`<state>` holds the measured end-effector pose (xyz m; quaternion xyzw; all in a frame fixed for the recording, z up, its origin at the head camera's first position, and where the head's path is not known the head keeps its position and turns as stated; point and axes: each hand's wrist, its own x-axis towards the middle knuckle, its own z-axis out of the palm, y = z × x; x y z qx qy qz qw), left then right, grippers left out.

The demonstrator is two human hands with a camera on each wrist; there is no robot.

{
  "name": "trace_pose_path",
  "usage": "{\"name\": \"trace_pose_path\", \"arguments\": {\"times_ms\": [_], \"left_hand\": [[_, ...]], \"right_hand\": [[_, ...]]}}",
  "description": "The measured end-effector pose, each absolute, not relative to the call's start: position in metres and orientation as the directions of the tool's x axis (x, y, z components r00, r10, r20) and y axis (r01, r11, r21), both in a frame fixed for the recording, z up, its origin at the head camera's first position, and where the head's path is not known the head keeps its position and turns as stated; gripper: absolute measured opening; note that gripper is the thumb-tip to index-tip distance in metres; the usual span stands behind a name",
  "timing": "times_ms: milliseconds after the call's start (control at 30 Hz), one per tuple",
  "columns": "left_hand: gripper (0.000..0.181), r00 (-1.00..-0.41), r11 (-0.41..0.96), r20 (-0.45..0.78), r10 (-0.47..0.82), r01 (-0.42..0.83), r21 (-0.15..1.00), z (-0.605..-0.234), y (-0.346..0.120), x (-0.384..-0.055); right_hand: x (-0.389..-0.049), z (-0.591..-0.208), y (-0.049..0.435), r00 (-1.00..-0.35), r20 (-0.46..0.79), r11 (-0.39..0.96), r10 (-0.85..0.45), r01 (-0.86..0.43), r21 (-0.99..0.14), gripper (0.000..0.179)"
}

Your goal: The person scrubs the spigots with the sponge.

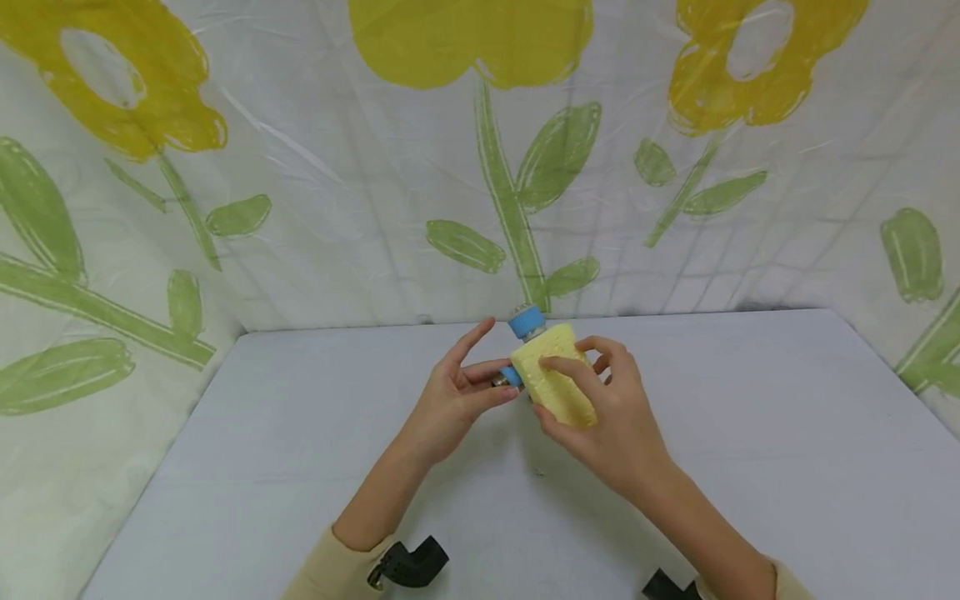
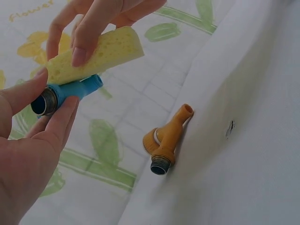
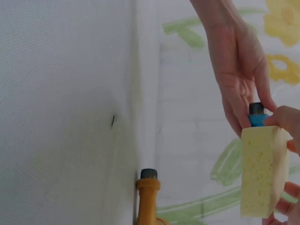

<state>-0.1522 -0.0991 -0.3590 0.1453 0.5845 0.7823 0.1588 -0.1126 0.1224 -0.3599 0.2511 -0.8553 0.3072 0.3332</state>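
The blue pipe [image 2: 77, 90] is up in the air, between the fingers of the left hand [image 1: 448, 408]. The thumb and the fingers of that hand pinch it near its metal end [image 2: 45, 103]. One more finger sticks up, apart from the thumb. The blue cap [image 1: 528, 319] of the pipe pokes out past the fingers, on the side far from the person.

The yellow sponge [image 3: 258, 168] is in the right hand [image 1: 624, 421]. The fingers of that hand are spread and bent on it, and the thumb grips its near edge. The sponge rests right against the side of the blue pipe, just beside the left fingers, and hides a good part of it from the head view.

Lower than all the fingers, and apart from them, the orange pipe [image 2: 171, 133] lies on its side on the bench [image 1: 262, 458]. It has a dark metal end too. It shows only in the two wrist views.

A small dark mark [image 1: 539, 472] is on the bench, nearer to the person than the fingers. Closer in, behind the left fingers, a black clip [image 1: 416, 563] sits at the pale sleeve [image 1: 330, 571]. Another black clip [image 1: 670, 587] is behind the right fingers. Far past the fingers hangs a white sheet [image 1: 330, 275] with big yellow flowers [image 1: 472, 37] and green leaves [image 1: 561, 154].
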Motion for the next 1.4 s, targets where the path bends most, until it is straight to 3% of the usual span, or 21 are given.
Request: {"name": "trace_pose_path", "arguments": {"times_ms": [467, 600, 733, 933, 1400], "left_hand": [[0.064, -0.883, -0.442, 0.039, 0.468, -0.196, 0.875, -0.3634, -0.1042, -0.1576], [0.065, -0.865, -0.396, -0.004, 0.502, -0.234, 0.888, -0.3589, -0.1035, -0.1559], [0.054, -0.846, -0.304, -0.041, 0.531, -0.236, 0.923, -0.3573, -0.0992, -0.1533], [0.045, -0.873, -0.273, -0.028, 0.487, -0.183, 0.944, -0.3584, -0.1003, -0.1547], [0.079, -0.890, -0.215, -0.021, 0.455, -0.133, 0.968, -0.3619, -0.0985, -0.1551]], "right_hand": [[-0.1123, -0.3584, 0.1219, -0.652, 0.709, 0.633, -0.269, -0.674, -0.380, 0.052], [-0.1128, -0.3595, 0.1223, -0.658, 0.686, 0.614, -0.311, -0.690, -0.383, 0.051], [-0.1132, -0.3595, 0.1234, -0.660, 0.664, 0.604, -0.350, -0.701, -0.379, 0.050], [-0.1136, -0.3560, 0.1249, -0.658, 0.661, 0.601, -0.362, -0.706, -0.374, 0.050], [-0.1108, -0.3563, 0.1258, -0.677, 0.642, 0.615, -0.361, -0.690, -0.382, 0.050]]}}
